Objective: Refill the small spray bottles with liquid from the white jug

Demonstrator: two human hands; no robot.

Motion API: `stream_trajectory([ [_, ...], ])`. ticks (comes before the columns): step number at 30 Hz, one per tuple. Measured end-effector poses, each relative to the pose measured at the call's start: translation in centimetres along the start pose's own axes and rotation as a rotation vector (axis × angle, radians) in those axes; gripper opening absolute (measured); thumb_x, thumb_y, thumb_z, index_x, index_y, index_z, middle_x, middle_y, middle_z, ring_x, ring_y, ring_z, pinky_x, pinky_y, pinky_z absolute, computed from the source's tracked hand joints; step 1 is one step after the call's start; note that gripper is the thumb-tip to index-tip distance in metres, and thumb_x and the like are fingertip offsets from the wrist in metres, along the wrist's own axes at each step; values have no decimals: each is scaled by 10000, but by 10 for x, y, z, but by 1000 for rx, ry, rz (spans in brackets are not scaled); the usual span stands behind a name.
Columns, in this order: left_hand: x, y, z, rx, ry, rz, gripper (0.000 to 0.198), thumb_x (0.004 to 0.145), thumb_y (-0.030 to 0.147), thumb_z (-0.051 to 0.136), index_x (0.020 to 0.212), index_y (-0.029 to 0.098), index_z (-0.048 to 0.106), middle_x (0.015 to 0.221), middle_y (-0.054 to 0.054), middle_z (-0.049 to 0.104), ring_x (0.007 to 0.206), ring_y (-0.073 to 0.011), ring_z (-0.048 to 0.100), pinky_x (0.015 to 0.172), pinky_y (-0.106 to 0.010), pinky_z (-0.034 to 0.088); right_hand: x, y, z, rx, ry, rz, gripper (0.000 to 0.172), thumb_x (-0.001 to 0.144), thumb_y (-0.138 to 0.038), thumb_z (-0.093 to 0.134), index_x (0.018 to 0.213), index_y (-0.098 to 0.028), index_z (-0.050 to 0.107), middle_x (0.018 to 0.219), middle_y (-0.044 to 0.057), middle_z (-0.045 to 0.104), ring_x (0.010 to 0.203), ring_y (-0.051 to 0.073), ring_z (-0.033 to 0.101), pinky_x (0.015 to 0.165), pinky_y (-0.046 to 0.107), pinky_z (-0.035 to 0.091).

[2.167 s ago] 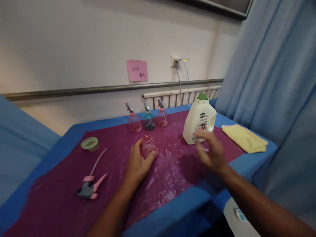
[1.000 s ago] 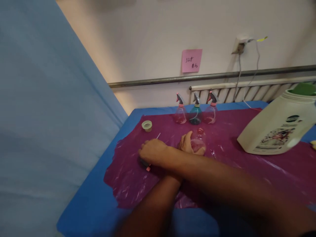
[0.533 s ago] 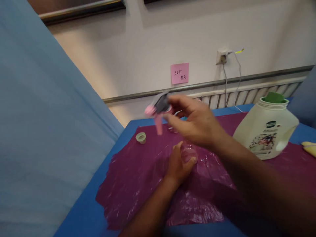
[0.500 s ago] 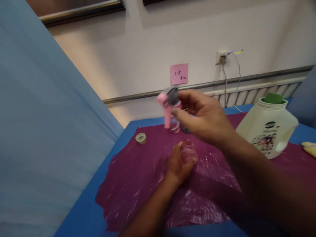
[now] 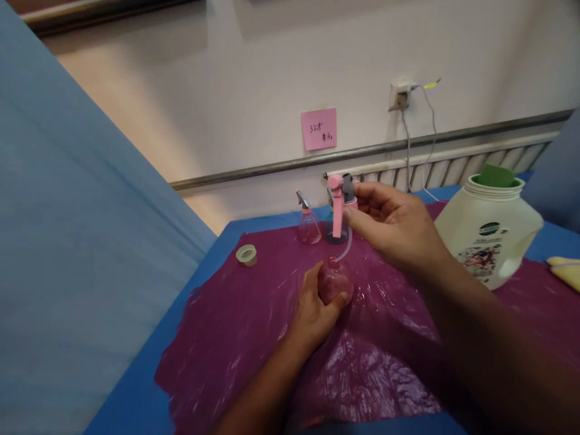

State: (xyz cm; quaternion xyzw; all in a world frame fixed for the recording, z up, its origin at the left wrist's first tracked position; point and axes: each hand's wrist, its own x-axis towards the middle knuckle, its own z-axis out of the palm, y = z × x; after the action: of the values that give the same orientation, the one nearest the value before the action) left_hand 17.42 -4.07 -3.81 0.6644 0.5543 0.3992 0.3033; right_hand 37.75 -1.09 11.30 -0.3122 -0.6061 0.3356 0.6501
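Observation:
My left hand (image 5: 317, 308) is wrapped round a clear pinkish spray bottle (image 5: 334, 283) that stands upright without its top on the purple plastic sheet (image 5: 254, 326). Above it, my right hand (image 5: 394, 223) grips a pink and grey trigger spray head (image 5: 339, 202) between thumb and fingers. From the head a thin clear dip tube (image 5: 347, 246) curves down, its lower end at the bottle's open neck; whether it has entered is hard to tell. Just behind stands another spray bottle (image 5: 309, 228) with its head on, and further bottles are partly hidden by the spray head.
A small pale cap (image 5: 247, 255) lies on the sheet at the left. On the right stands a large cream jug (image 5: 489, 229) with something green in its mouth. A yellow object (image 5: 564, 272) lies at the right edge. Behind are a pink note (image 5: 319, 129) and a wall socket (image 5: 399, 96).
My right hand has moved the spray head rightward and slightly down, bringing the dip tube to the bottle's neck. My left hand still holds the bottle. The view has shifted slightly.

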Motion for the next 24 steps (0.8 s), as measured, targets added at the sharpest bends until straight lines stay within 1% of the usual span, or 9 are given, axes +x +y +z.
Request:
stream_trajectory([
  [3,0,3,-1,8,-8,-30,859,848,349,922,1620,304,550,1608,-123,644,1484,-369,628,1269,-603,491,-2,15,7,12,-55,71,369,920,-452,905,1215,-244,825,963,38,795,973,234,764,895,410,654],
  [7,0,2,1,-15,-7,8,849,858,359,908,1619,277,540,1627,-134,634,1499,-365,622,1283,-597,481,-7,35,16,23,-166,156,345,905,-454,897,1162,-238,818,1019,48,811,953,213,749,878,395,636],
  [10,1,1,3,-45,-8,16,781,860,367,904,1565,281,580,1570,-125,673,1472,-372,640,1258,-590,503,-14,52,15,59,-237,268,326,862,-423,909,1117,-243,815,1014,41,820,942,205,751,881,382,625],
  [13,1,3,3,-14,-19,30,771,848,355,901,1547,282,584,1520,-124,688,1435,-375,653,1225,-587,526,-24,67,9,72,-268,379,332,821,-369,918,1109,-238,818,1053,45,836,953,202,755,884,362,607],
  [17,1,5,4,-12,-16,94,772,876,340,866,1575,260,548,1569,-133,644,1457,-353,629,1254,-569,508,-38,76,1,84,-248,434,355,795,-375,940,1093,-228,813,1052,39,842,949,197,751,902,352,595],
  [22,0,1,7,-12,-5,114,786,878,326,855,1590,262,530,1580,-136,625,1469,-357,619,1266,-572,506,-45,76,2,95,-145,360,377,776,-450,979,1029,-241,793,1033,36,831,977,214,748,929,368,610],
  [24,1,0,8,-22,-2,124,785,873,313,860,1586,275,534,1578,-128,627,1471,-356,618,1267,-571,507,-47,76,3,88,-141,340,386,774,-458,988,1034,-245,797,1041,40,832,989,219,751,940,373,614],
])
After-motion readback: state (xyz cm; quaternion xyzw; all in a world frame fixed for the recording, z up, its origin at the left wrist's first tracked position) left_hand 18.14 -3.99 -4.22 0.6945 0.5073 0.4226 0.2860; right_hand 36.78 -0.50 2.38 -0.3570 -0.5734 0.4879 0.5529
